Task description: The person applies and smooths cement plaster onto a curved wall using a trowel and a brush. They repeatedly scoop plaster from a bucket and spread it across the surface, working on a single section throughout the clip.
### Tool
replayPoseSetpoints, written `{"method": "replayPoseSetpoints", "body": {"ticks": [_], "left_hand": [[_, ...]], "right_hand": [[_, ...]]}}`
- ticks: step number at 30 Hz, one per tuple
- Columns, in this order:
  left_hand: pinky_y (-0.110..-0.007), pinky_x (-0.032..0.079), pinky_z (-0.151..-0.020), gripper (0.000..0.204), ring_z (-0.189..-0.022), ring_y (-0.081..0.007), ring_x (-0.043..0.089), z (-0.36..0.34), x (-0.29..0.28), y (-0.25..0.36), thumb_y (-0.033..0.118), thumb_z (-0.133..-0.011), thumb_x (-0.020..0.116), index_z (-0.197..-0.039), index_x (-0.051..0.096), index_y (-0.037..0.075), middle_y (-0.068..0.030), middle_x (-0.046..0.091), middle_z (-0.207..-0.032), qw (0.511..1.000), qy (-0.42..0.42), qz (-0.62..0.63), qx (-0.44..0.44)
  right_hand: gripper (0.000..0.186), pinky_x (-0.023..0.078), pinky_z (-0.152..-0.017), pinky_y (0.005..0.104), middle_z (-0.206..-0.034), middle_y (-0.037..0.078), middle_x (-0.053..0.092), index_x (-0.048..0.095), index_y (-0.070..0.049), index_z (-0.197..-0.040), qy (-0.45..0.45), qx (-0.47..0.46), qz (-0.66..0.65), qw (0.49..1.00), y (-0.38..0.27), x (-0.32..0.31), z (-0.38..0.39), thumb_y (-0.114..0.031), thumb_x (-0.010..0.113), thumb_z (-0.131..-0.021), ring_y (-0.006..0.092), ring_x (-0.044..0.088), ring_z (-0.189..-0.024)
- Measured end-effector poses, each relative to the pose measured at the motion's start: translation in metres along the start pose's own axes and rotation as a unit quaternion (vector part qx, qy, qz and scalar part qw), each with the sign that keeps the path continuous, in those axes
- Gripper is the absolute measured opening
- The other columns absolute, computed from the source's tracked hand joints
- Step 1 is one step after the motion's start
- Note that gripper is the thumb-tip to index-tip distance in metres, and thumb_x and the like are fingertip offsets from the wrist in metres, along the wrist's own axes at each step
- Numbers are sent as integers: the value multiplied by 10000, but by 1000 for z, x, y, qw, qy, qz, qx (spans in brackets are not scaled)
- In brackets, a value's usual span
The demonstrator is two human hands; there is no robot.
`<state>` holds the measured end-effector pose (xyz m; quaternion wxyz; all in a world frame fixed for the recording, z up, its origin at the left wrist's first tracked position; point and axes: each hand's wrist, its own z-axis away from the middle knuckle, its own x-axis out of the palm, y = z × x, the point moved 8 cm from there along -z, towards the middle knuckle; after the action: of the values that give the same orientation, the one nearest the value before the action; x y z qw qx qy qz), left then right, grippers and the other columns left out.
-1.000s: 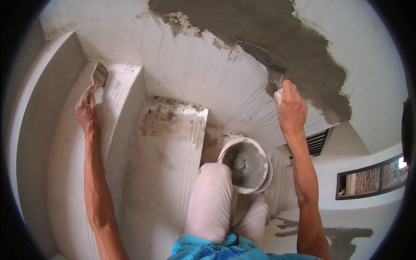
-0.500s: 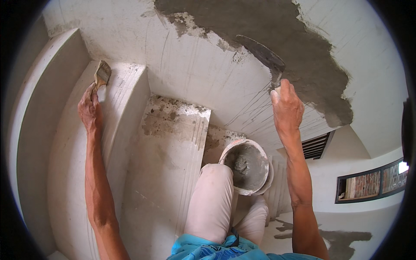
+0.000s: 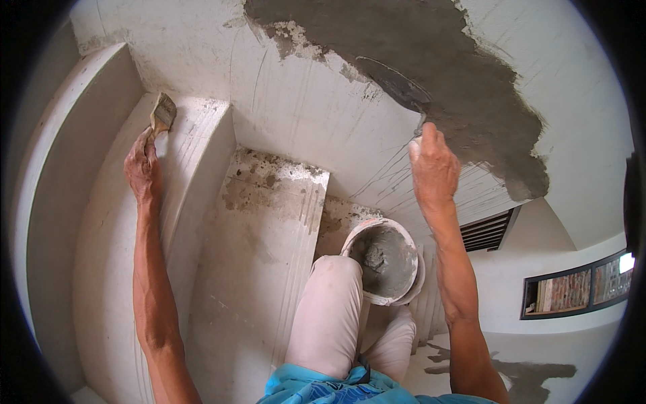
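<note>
My right hand (image 3: pixel 435 165) is closed round the handle of a trowel (image 3: pixel 392 82). Its long dark blade lies against the wall (image 3: pixel 303 101), along the lower edge of a wide patch of wet grey plaster (image 3: pixel 431 50). At the left, my left hand (image 3: pixel 143 167) grips a paintbrush (image 3: pixel 163 114) by its handle, bristles pointing up, just over a pale stair step. A white bucket (image 3: pixel 412 242) part full of grey mortar (image 3: pixel 382 259) stands beside my knee, on a lower step.
Pale stair steps (image 3: pixel 262 262) with sharp edges climb toward the left, spattered near the wall. Below at the right are a slatted dark vent (image 3: pixel 488 230), a dark-framed window (image 3: pixel 575 286) and a floor with grey smears (image 3: pixel 531 374).
My right hand and the trowel have slid a little to the left along the plaster's lower edge. My left hand and the brush stay almost where they were.
</note>
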<state>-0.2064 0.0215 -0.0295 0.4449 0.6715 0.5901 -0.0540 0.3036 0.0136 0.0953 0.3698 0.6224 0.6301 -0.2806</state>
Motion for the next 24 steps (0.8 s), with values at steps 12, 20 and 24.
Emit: {"method": "replayPoseSetpoints", "body": {"ticks": [12,20,24], "left_hand": [[-414,512,-859,298,-998,-321,675,2,0,-1,172,-941,575,-1218,684,152,-127,709,-1117,1000,10,-2,0],[-423,510,-860,287,-996,-324,673,-1,1,6,190,-950,560,-1204,687,148,-128,708,-1116,1000,-3,24,-19],[-426,517,-837,284,-967,-326,679,3,-3,2,183,-954,560,-1205,689,150,-132,713,-1083,999,31,13,9]], "right_hand": [[160,586,-629,432,-864,189,659,524,-23,-947,18,-49,-35,998,-48,1,-20,-109,646,-887,333,711,-756],[167,592,-613,424,-863,190,660,519,-22,-962,-64,-50,-26,996,-58,39,-4,-109,644,-894,341,715,-762],[186,595,-618,426,-856,190,659,520,-23,-963,-5,-35,-23,999,-63,7,-23,-120,660,-890,342,715,-765]]}}
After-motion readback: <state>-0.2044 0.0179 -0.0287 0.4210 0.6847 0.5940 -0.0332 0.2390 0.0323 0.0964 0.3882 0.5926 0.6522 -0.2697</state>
